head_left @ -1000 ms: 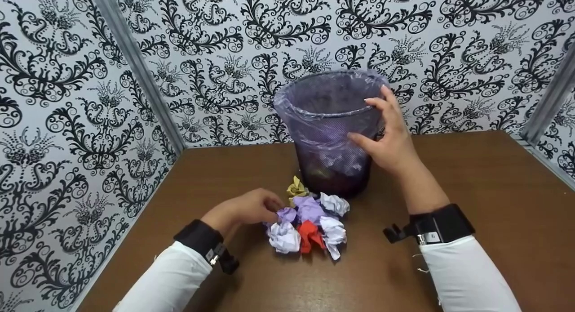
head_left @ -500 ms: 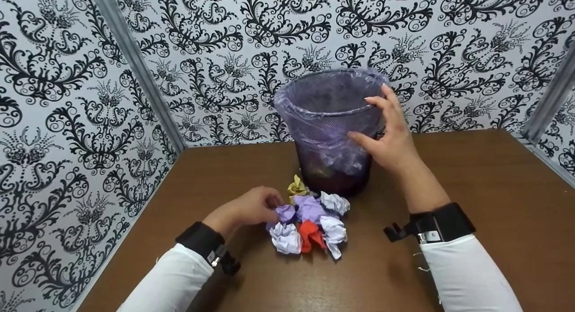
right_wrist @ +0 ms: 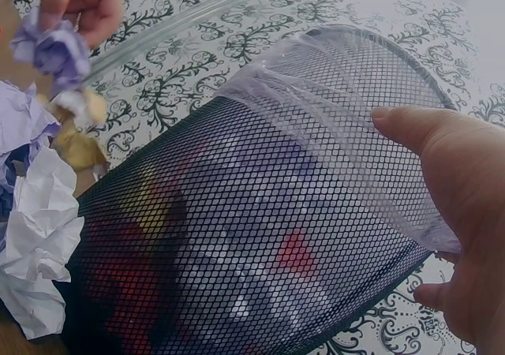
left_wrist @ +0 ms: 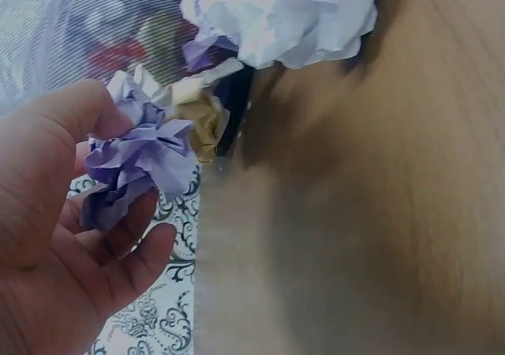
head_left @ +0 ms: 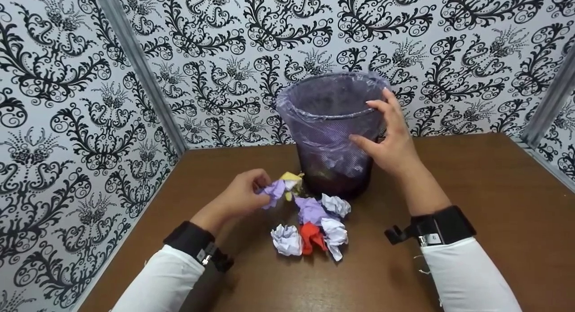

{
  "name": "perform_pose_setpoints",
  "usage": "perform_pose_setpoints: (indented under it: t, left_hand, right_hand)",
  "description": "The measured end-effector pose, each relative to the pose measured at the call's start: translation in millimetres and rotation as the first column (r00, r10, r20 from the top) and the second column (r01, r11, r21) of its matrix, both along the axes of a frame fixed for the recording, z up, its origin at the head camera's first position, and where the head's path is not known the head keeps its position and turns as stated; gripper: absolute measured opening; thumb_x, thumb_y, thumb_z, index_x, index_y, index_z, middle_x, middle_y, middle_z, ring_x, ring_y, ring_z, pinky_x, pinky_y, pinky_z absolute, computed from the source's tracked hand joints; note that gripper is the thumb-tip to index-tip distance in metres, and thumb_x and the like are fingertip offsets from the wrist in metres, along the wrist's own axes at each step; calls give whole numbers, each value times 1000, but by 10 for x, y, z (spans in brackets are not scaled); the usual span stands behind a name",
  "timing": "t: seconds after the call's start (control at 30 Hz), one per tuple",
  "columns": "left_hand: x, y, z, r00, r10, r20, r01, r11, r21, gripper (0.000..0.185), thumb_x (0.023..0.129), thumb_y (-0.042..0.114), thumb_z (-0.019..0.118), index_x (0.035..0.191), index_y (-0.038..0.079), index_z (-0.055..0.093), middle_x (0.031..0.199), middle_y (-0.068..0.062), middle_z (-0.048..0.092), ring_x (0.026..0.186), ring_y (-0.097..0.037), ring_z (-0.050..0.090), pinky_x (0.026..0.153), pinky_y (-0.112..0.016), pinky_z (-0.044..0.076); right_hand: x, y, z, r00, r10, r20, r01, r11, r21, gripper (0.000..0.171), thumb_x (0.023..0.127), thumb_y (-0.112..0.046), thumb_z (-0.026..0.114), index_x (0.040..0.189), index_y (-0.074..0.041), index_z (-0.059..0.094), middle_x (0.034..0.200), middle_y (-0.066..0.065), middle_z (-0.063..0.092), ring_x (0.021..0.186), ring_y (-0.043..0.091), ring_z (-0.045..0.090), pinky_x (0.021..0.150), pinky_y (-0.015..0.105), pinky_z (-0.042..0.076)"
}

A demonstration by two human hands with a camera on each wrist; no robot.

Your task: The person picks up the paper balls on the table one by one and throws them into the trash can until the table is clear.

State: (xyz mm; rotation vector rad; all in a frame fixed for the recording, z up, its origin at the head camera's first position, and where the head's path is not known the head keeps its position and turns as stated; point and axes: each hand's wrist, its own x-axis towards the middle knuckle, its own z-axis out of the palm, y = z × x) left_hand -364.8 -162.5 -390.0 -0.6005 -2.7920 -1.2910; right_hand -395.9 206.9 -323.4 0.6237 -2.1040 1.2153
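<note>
My left hand (head_left: 246,190) pinches a crumpled purple paper ball (head_left: 273,194), held left of the wastebasket. It is between thumb and fingers in the left wrist view, where the paper (left_wrist: 138,154) is large and close. A yellow and white crumpled paper (head_left: 291,181) is right beside it, against the bin's foot. With thumb on the outer side and fingertips at the rim, my right hand (head_left: 394,143) holds the black mesh wastebasket (head_left: 332,154), lined with a thin purple bag. Through its mesh, red, yellow and white crumpled papers (right_wrist: 296,252) show inside.
In front of the bin lie another purple paper ball (head_left: 310,209), a red one (head_left: 312,238) and several white ones (head_left: 286,240). They rest on a brown wooden table (head_left: 215,276). Patterned black-and-white panels (head_left: 224,69) stand behind and at the sides.
My left hand has lifted the small purple paper ball from the pile and moved it up and left. The yellow paper beside it has shifted. The right hand remains on the wastebasket.
</note>
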Motion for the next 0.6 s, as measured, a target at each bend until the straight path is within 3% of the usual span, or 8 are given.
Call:
perform_pose_setpoints:
  t: [0.13, 0.33, 0.47, 0.6]
  left_hand:
    - [3, -46, 71, 999, 4, -44, -5, 1000, -20, 30, 69, 6, 70, 93, 19, 59, 88, -5, 63, 76, -23, 61, 64, -34, 56]
    - [32, -101, 146, 998, 18, -56, -20, 999, -47, 29, 69, 7, 71, 93, 20, 60, 89, -4, 62, 78, -22, 60, 65, -34, 55]
    - [55, -102, 256, 994, 59, -92, -57, 998, 19, 31, 70, 6, 71, 95, 18, 60, 91, -5, 61, 81, -23, 59, 67, -35, 55]
    - [57, -38, 476, 981, 119, -155, -98, 985, 139, 30, 73, 8, 72, 98, 16, 58, 90, -9, 60, 78, -24, 58, 65, -35, 55]
  right_hand:
    - [-5, 18, 1, 1000, -7, -3, 7, 1000, -11, 73, 73, -33, 85, 135, -26, 47, 161, -6, 14, 145, 25, 20, 113, 61, 20]
    - [0, 14, 9, 1000, -18, 12, 18, 1000, -10, 74, 72, -37, 85, 135, -29, 47, 161, -10, 13, 146, 23, 18, 113, 61, 20]
    - [-4, -2, 3, 1000, -17, 6, 17, 1000, 0, 74, 72, -38, 86, 135, -29, 47, 160, -10, 14, 145, 22, 19, 113, 60, 22]
    - [-5, -12, 1, 1000, -8, 8, 8, 1000, -3, 74, 71, -39, 86, 134, -30, 47, 160, -11, 13, 145, 21, 20, 113, 59, 23]
